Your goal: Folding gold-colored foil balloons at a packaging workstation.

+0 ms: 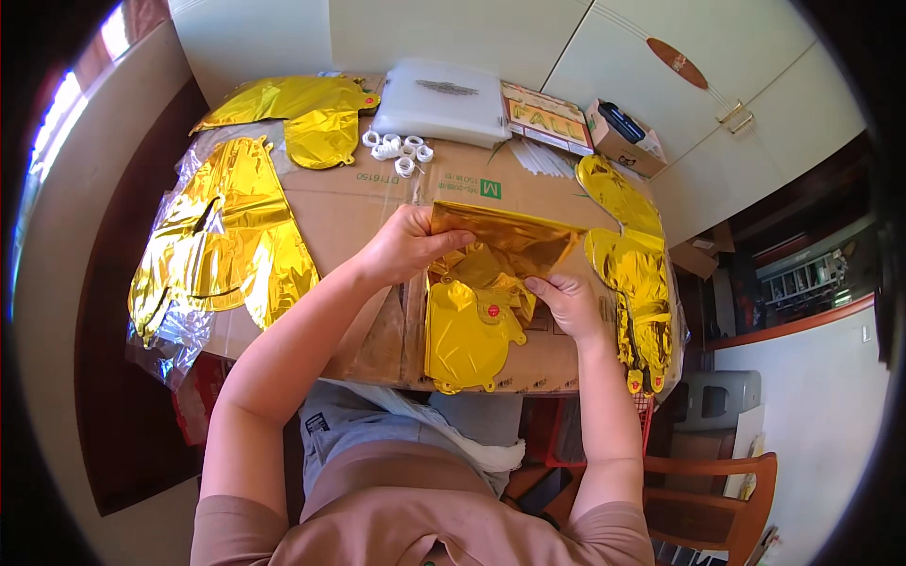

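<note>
Over the middle of the cardboard-covered table, I hold a flat gold foil balloon (510,238), partly folded. My left hand (408,247) is closed on its upper left edge, the thumb lying along the foil. On the lower right, my right hand (569,304) pinches a crumpled part between thumb and fingers. Below hangs a smooth gold foil piece (469,338) with small tabs and a red round mark, reaching the table's near edge. Whether it is one with the upper foil, I cannot tell.
Flat gold balloons lie at the left (226,236), far left (321,137) and right (642,274). Small white ribbon rolls (404,151), a stack of clear plastic bags (439,104), white strips (540,158), a printed packet (547,118) and a small box (628,141) line the back.
</note>
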Tool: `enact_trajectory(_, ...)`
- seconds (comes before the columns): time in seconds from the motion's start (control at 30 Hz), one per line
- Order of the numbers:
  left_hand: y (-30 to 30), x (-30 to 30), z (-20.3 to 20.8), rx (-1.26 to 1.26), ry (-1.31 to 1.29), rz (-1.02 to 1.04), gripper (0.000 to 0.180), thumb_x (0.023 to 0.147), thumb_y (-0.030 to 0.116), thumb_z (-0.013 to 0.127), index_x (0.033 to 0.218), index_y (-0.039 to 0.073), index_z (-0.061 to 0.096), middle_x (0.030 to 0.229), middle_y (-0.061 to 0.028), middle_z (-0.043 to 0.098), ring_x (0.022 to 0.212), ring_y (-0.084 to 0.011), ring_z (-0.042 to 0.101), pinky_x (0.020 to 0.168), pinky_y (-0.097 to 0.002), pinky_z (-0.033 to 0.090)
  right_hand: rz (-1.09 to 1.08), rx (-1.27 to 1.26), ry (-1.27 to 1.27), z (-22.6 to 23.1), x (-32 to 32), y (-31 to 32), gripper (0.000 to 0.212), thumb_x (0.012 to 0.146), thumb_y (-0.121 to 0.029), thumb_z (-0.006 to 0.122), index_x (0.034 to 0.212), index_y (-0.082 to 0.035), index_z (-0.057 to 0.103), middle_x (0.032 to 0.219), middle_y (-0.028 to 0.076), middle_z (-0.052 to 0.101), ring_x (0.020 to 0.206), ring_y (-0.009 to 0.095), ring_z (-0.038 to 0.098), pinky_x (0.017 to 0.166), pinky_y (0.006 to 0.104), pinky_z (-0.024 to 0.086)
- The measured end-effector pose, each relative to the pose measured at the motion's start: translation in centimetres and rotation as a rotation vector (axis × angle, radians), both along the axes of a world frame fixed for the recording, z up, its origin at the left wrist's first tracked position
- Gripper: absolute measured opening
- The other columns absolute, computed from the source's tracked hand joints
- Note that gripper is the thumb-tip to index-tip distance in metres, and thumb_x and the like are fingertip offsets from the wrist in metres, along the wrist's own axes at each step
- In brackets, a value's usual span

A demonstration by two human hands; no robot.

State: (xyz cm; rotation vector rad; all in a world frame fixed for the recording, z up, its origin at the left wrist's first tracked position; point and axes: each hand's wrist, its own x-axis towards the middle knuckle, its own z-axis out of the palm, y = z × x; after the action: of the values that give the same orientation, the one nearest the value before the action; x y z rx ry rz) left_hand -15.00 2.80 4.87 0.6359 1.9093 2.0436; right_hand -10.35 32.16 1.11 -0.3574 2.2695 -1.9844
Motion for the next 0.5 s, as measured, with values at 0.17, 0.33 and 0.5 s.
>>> enact_trajectory(0.17,0.0,0.6,0.7,-0.040,0.050,0.003,0.023,0.097,0.006,0.066,0.119,-0.001,0.070,0.107,-0.0006,0.074,0.095,-0.0057,0.063,0.088,-0.0245,0.052,-0.017,0.009,0.028,-0.5,-0.3,0.4,0.014,0.095,-0.011,0.071,0.098,0.002,0.075,0.088,-0.003,0.072,0.080,0.003,0.058,0.074,0.0232,0.048)
enact_trajectory(0.33,0.0,2.2,1.3,-0.135,0.064,0.029,0.024,0.097,0.006,0.066,0.120,0.000,0.071,0.106,-0.0013,0.074,0.094,-0.0048,0.063,0.085,-0.0242,0.054,-0.003,-0.004,-0.007,1.5,0.2,-0.7,0.016,0.094,-0.006,0.069,0.107,0.001,0.075,0.101,0.001,0.074,0.092,0.005,0.063,0.084,0.0236,0.050)
enact_trajectory(0.5,-0.1,2.8,1.2,-0.178,0.102,-0.004,0.030,0.095,0.010,0.069,0.125,0.006,0.069,0.094,-0.0001,0.075,0.080,-0.0022,0.061,0.072,-0.0228,0.054,0.027,-0.017,0.080,0.3,-0.3,-0.2,0.019,0.093,-0.002,0.067,0.110,0.002,0.074,0.105,0.002,0.075,0.096,0.007,0.064,0.088,0.0250,0.050)
